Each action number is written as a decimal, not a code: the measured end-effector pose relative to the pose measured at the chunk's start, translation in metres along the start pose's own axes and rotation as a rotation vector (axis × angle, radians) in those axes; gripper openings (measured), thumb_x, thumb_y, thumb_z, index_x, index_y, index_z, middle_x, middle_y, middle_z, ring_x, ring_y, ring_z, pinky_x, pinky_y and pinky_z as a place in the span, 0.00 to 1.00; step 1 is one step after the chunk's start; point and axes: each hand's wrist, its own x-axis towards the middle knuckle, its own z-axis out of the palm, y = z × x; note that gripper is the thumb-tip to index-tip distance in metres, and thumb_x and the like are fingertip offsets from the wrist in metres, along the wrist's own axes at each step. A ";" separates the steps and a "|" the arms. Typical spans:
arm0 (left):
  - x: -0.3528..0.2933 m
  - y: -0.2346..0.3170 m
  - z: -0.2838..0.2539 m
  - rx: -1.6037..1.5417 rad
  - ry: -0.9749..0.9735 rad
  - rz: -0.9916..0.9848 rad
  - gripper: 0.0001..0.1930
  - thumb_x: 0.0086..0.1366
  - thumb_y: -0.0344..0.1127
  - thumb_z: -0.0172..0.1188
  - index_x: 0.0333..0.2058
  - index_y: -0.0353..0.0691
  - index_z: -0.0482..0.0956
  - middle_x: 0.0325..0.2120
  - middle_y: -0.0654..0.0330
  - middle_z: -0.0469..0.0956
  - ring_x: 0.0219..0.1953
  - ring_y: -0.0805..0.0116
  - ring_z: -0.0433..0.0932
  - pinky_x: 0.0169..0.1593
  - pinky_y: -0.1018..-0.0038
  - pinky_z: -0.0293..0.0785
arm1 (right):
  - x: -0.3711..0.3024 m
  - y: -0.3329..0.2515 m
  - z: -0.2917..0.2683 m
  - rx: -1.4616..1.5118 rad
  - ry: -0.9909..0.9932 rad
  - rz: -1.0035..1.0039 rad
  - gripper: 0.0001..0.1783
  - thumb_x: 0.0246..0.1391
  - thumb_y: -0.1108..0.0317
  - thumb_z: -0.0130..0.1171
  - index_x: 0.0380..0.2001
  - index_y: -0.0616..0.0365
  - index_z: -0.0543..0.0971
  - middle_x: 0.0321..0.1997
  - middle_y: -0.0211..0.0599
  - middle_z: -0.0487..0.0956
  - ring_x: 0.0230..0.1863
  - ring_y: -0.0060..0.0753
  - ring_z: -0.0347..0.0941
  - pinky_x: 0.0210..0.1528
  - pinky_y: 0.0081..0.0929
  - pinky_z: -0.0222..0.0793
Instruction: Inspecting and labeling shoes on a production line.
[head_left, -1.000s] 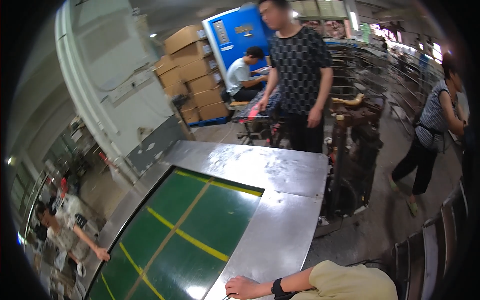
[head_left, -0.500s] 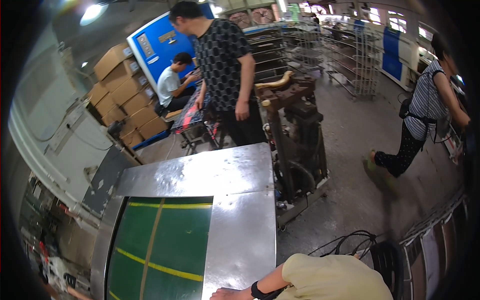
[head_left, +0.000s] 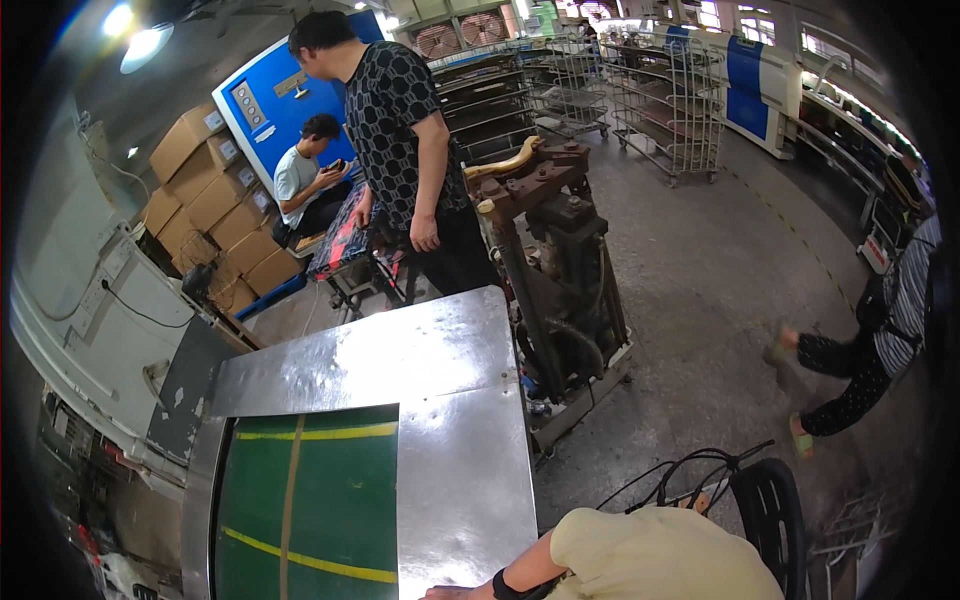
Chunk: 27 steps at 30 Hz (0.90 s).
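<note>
My right arm, in a pale yellow sleeve (head_left: 650, 555) with a black band (head_left: 510, 585) at the wrist, reaches leftward along the lower edge. Only a sliver of my right hand (head_left: 447, 593) shows, at the bright metal frame (head_left: 465, 490) of a table; the picture's edge cuts off its fingers. I cannot see whether it holds anything. My left hand is out of view. Set inside the metal frame is a green belt surface (head_left: 340, 500) with yellow stripes and one tan lengthwise strip.
A person in a patterned dark shirt (head_left: 395, 130) stands beyond the table; another sits behind (head_left: 305, 180). A rusty machine (head_left: 565, 260) stands beside the table. Boxes (head_left: 215, 190) are stacked left. A striped-shirted person (head_left: 905, 290) is at right, a black chair (head_left: 775, 510) behind me.
The view has shifted, so the table and machine sit farther left. The person in stripes has stepped nearer the lower right. Less of my right hand shows.
</note>
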 end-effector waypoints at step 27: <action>-0.020 0.075 -0.013 -0.039 0.004 -0.188 0.17 0.62 0.43 0.53 0.46 0.39 0.76 0.40 0.49 0.78 0.43 0.52 0.75 0.49 0.65 0.69 | 0.010 -0.010 -0.016 0.048 -0.170 0.055 0.11 0.44 0.56 0.58 0.18 0.50 0.76 0.32 0.25 0.72 0.38 0.28 0.68 0.39 0.29 0.61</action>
